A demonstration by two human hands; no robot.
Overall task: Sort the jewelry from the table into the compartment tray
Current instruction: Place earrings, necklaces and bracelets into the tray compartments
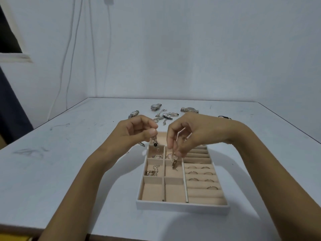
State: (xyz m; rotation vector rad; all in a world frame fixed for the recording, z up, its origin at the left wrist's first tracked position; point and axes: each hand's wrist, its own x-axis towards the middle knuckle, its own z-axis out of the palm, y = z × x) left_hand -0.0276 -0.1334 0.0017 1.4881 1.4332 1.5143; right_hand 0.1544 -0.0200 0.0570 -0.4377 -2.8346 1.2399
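**Item in hand: pair of drop earrings, being sorted.**

- Left hand (137, 131): hovering over the far left corner of the compartment tray (182, 206). Its fingers (152, 132) are pinching the top of a dark-bead earring (155, 143), which is dangling just above the tray's far edge. The other fingers are curling into the palm.
- Right hand (189, 134): reaching down over the tray's middle column, fingertips together and pinching a second drop earring (174, 162). It is hanging into the small square compartment one row back from the front, right beside the ring rolls. Whether its tip is touching the lining cannot be told.
- Tray contents: rings (192, 179) are sitting in the padded rolls on the right. Small pieces are lying in three square compartments on the left. The two front squares are showing only lining.
- Waiting on the tabletop (69, 171) beyond the tray: three watches (155, 107), a tangle of chains (165, 117), a dark cord bracelet (225, 117) and a small piece (141, 144) by the tray's left wall.

**Handling note (judgement):** The step appears to be setting the pair down together.

- Lower the right earring until the lining is taking its weight, then open the pinch, so the hook is not bouncing over the divider.
- Bring the left earring to the same compartment, keeping it clear of the pieces in the neighbouring squares so nothing is snagging.
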